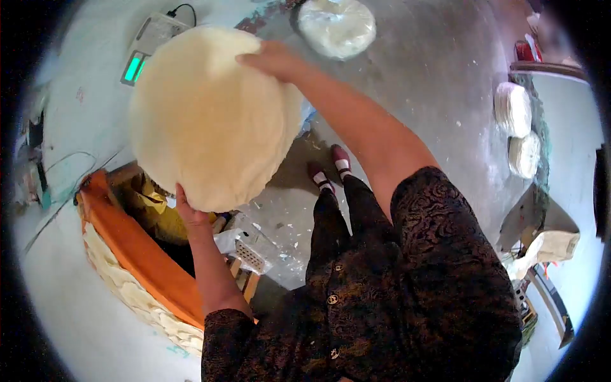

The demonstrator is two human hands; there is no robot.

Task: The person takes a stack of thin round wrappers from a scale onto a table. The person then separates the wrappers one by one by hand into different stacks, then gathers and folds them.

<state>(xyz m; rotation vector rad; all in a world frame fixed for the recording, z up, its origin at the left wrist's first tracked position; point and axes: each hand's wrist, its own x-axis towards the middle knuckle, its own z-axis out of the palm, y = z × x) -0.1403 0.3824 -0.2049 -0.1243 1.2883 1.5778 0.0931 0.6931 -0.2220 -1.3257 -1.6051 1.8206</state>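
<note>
A thick stack of papads (207, 121), pale cream, round and thin-layered, is held up between my two hands. My right hand (273, 62) grips its upper right edge, thumb on the top face and fingers out of sight beneath. At the lower edge, my left hand (191, 207) holds it with the thumb up against the rim; its other fingers are largely hidden. Partly behind the stack, at the upper left, is a digital scale (159, 32) with a lit green display (135, 67). Whether the stack touches the scale cannot be seen.
A plastic-wrapped round bundle (337, 28) lies on the grey floor (420, 83) ahead. Two white round stacks (513, 109) stand along the right wall. An orange cloth (140, 254) covers a heap of pale sheets at left. Beside my legs is a white plastic crate (251, 251).
</note>
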